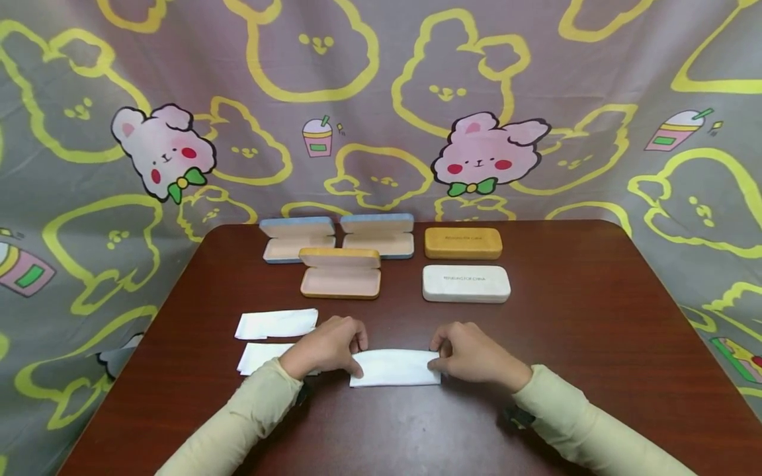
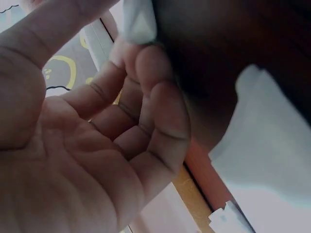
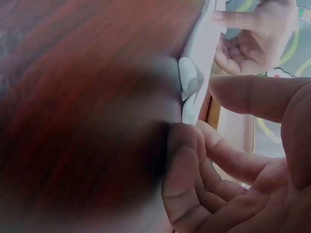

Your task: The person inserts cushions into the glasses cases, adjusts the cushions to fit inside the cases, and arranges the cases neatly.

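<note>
A folded white cloth point(image 1: 395, 368) lies as a long strip near the middle of the table, between both hands. My left hand point(image 1: 332, 347) pinches its left end, thumb on the upper face and curled fingers at the far edge. At the opposite end my right hand point(image 1: 476, 354) grips the cloth in the same way. The right wrist view shows the folded layers at the end of the cloth point(image 3: 190, 77) beside the curled fingers. Two more folded white cloths, a farther one point(image 1: 276, 324) and a nearer one point(image 1: 262, 357), lie left; my left forearm partly covers the nearer.
Behind the hands stand two open blue glasses cases point(image 1: 299, 248) point(image 1: 378, 244) and an open yellow case point(image 1: 340, 281). To their right, a closed yellow case point(image 1: 463, 243) sits behind a closed white case point(image 1: 466, 284). A patterned curtain point(image 1: 381, 125) hangs along the table's far edge.
</note>
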The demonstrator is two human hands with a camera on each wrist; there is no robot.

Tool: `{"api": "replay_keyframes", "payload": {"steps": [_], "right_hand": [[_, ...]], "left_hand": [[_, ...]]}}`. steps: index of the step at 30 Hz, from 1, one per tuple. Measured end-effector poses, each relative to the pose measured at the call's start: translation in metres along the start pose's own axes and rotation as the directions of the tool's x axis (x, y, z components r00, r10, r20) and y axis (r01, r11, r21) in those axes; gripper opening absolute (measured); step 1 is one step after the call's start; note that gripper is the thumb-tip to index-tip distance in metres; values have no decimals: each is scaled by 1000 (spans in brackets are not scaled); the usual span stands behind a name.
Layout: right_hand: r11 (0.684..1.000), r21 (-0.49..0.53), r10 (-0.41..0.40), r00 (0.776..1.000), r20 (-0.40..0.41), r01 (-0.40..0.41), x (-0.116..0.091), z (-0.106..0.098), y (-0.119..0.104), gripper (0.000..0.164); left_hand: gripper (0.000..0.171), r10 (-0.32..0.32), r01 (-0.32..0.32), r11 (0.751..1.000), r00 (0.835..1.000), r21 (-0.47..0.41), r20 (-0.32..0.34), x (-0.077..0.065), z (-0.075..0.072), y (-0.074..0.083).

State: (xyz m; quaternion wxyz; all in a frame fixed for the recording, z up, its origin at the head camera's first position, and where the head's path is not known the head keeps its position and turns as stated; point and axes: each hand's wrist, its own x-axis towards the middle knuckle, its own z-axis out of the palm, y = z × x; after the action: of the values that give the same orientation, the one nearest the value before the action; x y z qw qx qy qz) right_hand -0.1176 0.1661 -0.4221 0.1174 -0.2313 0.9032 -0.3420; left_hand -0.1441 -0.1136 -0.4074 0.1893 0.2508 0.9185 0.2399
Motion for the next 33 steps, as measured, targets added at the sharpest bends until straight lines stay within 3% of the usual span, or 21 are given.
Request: {"api": "replay_keyframes", "payload": {"steps": [12, 24, 33], "right_hand": [[997, -73, 6, 999, -33, -8, -1, 4, -2, 22], [994, 106, 24, 998, -60, -17, -6, 8, -3, 17], [958, 285, 53, 997, -60, -34, -6, 9, 3, 14]], "left_hand": [[31, 51, -51, 999, 999, 12, -2, -1, 2, 1], [31, 2, 5, 992, 998, -128, 60, -8, 4, -1], [29, 22, -8, 988, 996, -152, 92, -9, 2, -3]]}}
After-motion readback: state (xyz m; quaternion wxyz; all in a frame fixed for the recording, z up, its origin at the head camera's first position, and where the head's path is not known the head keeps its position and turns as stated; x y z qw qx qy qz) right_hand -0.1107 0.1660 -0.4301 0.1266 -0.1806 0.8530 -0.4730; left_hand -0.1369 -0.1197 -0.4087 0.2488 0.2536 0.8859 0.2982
